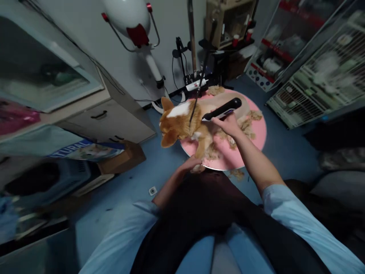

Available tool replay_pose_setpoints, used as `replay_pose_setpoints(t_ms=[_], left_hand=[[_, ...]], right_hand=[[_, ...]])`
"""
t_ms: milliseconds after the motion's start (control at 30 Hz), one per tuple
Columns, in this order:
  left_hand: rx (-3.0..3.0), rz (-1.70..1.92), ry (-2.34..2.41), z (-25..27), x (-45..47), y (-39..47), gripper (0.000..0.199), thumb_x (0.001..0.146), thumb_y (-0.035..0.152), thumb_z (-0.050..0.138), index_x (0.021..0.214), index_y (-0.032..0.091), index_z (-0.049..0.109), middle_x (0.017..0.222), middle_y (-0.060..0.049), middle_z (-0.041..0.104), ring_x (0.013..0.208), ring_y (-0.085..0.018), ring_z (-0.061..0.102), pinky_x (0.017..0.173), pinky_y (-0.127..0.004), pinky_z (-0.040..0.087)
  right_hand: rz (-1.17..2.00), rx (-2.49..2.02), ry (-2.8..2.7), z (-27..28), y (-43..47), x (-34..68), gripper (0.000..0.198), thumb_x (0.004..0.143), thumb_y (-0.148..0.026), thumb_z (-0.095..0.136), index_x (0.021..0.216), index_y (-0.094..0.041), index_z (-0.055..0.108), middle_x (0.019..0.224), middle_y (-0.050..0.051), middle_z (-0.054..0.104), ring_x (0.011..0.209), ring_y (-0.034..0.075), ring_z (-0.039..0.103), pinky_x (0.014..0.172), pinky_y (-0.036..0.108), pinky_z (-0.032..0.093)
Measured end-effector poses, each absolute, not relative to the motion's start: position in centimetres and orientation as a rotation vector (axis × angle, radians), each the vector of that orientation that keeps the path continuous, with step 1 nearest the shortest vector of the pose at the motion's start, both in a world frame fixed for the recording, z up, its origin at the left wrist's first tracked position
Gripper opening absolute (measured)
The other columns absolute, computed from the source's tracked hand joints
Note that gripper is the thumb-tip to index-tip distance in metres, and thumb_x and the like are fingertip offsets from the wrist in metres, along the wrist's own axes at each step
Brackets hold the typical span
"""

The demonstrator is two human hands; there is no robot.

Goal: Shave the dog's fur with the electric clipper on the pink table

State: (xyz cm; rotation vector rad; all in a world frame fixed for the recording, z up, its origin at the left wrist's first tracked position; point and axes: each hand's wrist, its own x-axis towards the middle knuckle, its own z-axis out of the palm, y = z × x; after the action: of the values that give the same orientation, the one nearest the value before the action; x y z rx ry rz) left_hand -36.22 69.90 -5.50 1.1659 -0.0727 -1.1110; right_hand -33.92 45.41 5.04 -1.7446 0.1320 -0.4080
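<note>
A brown-and-white dog point(181, 120) lies on a round pink table point(258, 133), its head towards the left. The fur on its back looks cut very short, while the head and neck are fluffy. My right hand point(230, 125) is closed around a black hair clipper point(225, 108), whose head rests against the fur at the dog's shoulder. At the table's near edge, my left hand point(192, 163) grips the lower end of the dog's front leg point(202, 147); the paw is mostly hidden. A dark leash point(199, 82) runs down to the dog's neck.
Loose fur clumps point(246, 127) lie across the tabletop, with more fur point(237, 174) on the floor. A white dryer point(128, 19) hangs by the wall. Cabinets point(108, 118) stand left, wire cages point(313, 87) right. A white bottle point(196, 84) is behind the table.
</note>
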Motion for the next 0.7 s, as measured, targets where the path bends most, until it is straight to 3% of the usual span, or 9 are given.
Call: replay_pose_setpoints(t_ms=[133,233,400,567,700], left_hand=[[1.269,-1.066,-0.076,-6.4,-36.5,69.6,0.048,0.060,-0.002,0.059,0.103,0.013,0.075,0.092,0.000,0.076,0.095,-0.018,0.066,0.084,-0.024,0.048],[1.239,-1.041,-0.039,-6.8,-36.9,69.6,0.039,0.062,-0.005,0.057,0.095,0.008,0.073,0.077,0.001,0.071,0.080,-0.016,0.062,0.075,-0.023,0.046],[1.110,-1.025,-0.026,-6.1,-37.4,69.8,0.048,0.064,-0.010,0.057,0.107,0.006,0.070,0.086,0.002,0.073,0.088,-0.017,0.062,0.078,-0.023,0.045],[1.028,-1.021,-0.042,-5.0,-37.2,69.4,0.052,0.063,-0.013,0.053,0.108,0.005,0.072,0.090,0.000,0.076,0.093,-0.017,0.064,0.084,-0.025,0.046],[0.993,-1.021,-0.065,-4.5,-37.4,69.2,0.059,0.062,-0.014,0.052,0.113,0.006,0.072,0.101,-0.002,0.079,0.104,-0.019,0.066,0.094,-0.028,0.048]], right_hand=[[-0.180,-2.168,0.013,7.2,46.9,-32.4,0.032,0.065,-0.035,0.084,0.086,-0.019,0.065,0.077,0.003,0.069,0.080,0.024,0.063,0.079,0.036,0.050],[-0.096,-2.348,-0.023,7.6,47.3,-33.2,0.032,0.065,-0.036,0.084,0.085,-0.020,0.064,0.077,0.002,0.068,0.077,0.023,0.061,0.077,0.035,0.049],[-0.188,-2.374,-0.002,8.2,48.1,-34.1,0.026,0.075,-0.045,0.076,0.082,-0.021,0.066,0.082,0.005,0.070,0.078,0.023,0.063,0.077,0.037,0.050],[-0.089,-2.493,0.039,7.0,48.9,-34.9,0.030,0.077,-0.048,0.073,0.073,-0.022,0.060,0.071,0.004,0.066,0.068,0.020,0.057,0.068,0.034,0.049],[-0.043,-2.529,0.121,6.2,48.7,-35.5,0.032,0.074,-0.047,0.077,0.080,-0.020,0.060,0.076,0.004,0.068,0.069,0.019,0.057,0.068,0.034,0.048]])
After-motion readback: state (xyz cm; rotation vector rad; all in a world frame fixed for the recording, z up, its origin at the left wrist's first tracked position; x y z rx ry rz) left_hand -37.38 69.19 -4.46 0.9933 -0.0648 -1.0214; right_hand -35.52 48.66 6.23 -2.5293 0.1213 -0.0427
